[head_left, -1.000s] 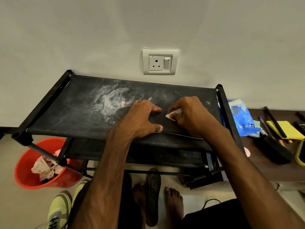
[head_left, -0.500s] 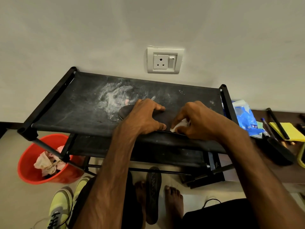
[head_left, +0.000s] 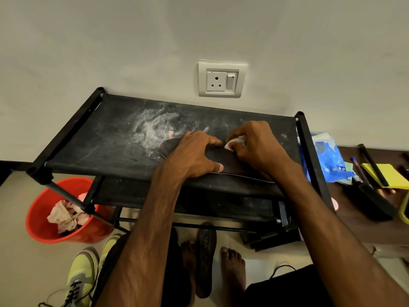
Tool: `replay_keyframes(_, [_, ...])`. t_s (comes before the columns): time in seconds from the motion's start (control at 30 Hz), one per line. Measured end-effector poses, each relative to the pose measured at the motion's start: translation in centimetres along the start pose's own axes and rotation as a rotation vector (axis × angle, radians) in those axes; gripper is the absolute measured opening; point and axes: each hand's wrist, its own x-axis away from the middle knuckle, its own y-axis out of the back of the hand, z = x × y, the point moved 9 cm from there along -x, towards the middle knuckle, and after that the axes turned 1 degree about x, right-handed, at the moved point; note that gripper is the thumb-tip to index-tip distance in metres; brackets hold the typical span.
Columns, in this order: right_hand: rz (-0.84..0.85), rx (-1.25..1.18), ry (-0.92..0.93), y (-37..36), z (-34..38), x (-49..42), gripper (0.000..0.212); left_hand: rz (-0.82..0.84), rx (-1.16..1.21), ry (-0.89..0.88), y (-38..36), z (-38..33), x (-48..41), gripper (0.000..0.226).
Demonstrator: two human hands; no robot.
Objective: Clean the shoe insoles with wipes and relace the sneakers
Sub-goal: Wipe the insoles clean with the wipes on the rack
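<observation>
A dark insole [head_left: 223, 159] lies on the top shelf of a black fabric rack [head_left: 106, 138]. My left hand [head_left: 194, 156] presses down on the insole's left half, fingers spread over it and the thumb at its near edge. My right hand [head_left: 254, 145] pinches a small white wipe [head_left: 234, 142] and holds it against the insole's far edge. A second dark insole [head_left: 204, 258] lies on the floor between two bare feet. Two yellow-green sneakers [head_left: 81, 278] with dark laces stand on the floor at the lower left.
A red bucket [head_left: 42, 222] with crumpled used wipes stands on the floor left of the rack. A blue wipe pack [head_left: 329, 158] lies right of the rack on a brown surface, beside pens, a yellow pad [head_left: 389, 176] and a black brush. A wall socket [head_left: 221, 79] is behind.
My right hand has slid the wipe from the insole's near edge back up to its far edge, close to the left hand's fingers. The left hand has kept its place.
</observation>
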Motion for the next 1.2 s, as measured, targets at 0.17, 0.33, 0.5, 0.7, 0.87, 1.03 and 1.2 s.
replay_keyframes(0.17, [0.026,0.035,0.06,0.2,0.5,0.4,0.023,-0.011,0.043,0.024,-0.1,0.7,-0.5,0.072])
replay_keyframes(0.33, [0.107,0.018,0.095,-0.1,0.9,1.7,0.026,0.001,0.055,0.039,-0.5,0.9,-0.9,0.074])
replay_keyframes(0.5, [0.276,-0.009,0.117,-0.6,1.9,2.8,0.027,-0.004,0.072,0.052,-0.6,1.0,-0.9,0.072])
replay_keyframes(0.7, [0.404,-0.041,0.127,-0.5,2.5,4.8,0.028,-0.005,0.083,0.05,-0.4,0.7,-0.8,0.072])
replay_keyframes(0.87, [0.222,-0.081,0.074,0.3,1.8,3.6,0.028,0.001,0.079,0.049,-0.3,0.7,-0.8,0.072])
replay_keyframes(1.03, [0.093,-0.052,0.074,-0.5,1.8,1.5,0.024,0.023,0.067,0.065,-0.8,0.9,-1.0,0.071])
replay_keyframes(1.2, [-0.041,-0.023,-0.017,-0.1,0.3,-0.3,0.019,0.008,0.057,0.046,-0.3,0.5,-0.6,0.071])
